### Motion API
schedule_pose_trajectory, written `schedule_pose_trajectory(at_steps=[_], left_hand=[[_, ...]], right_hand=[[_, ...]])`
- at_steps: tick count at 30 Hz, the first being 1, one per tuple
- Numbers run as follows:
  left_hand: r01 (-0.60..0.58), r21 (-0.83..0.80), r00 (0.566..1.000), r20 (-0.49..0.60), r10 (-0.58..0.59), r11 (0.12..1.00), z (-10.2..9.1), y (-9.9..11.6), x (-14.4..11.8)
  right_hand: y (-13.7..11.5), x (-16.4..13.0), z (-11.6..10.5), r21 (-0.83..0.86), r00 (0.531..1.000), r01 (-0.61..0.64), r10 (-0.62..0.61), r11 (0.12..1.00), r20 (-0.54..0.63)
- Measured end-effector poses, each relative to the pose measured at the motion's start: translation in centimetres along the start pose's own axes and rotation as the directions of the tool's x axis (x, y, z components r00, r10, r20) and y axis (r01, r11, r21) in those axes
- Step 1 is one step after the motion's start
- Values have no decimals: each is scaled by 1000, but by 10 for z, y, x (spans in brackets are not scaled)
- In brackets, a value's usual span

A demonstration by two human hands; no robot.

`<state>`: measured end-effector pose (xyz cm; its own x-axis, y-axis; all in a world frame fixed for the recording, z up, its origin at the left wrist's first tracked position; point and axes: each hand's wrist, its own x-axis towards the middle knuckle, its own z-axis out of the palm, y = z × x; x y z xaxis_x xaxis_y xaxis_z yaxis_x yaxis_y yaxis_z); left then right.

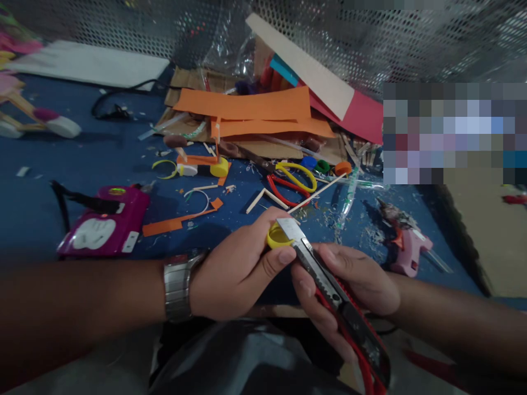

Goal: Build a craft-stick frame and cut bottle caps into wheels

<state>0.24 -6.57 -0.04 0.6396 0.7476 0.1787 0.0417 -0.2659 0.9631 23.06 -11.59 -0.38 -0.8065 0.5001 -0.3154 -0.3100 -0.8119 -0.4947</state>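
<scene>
Your left hand (236, 269) pinched one small yellow ring (276, 237) between thumb and fingers, just over the near edge of the counter (49, 214). Your right hand (349, 285) was wrapped tight around one red utility knife (329, 285), its bared blade (291, 229) touching the ring beside your left thumb. A slip on that slick, curved ring could have carried the edge into the thumb. Farther back lay one pair of scissors (294, 178); toward the right edge, one pink glue gun (407, 249).
</scene>
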Motion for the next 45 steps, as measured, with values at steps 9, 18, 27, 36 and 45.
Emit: schedule_pose_trajectory(at_steps=[9, 18, 27, 36, 45], left_hand=[[-62, -171, 998, 16, 65, 983, 1, 2, 1], [-65, -130, 998, -26, 62, 989, 3, -3, 0], [-40, -157, 994, -104, 24, 987, 2, -5, -1], [-81, -40, 992, -102, 77, 996, 3, 1, 0], [-141, 34, 990, 5, 141, 989, -1, 3, 2]], right_hand=[[-5, 2, 1, -23, 998, 53, -53, 998, -18], [-7, 3, 1, -36, 999, 46, -47, 998, -26], [-8, 3, 3, -18, 998, 20, -21, 1000, -53], [-9, 5, 1, -2, 1000, -12, 12, 1000, 2], [-7, 6, 1, -3, 1000, 13, -13, 1000, -11]])
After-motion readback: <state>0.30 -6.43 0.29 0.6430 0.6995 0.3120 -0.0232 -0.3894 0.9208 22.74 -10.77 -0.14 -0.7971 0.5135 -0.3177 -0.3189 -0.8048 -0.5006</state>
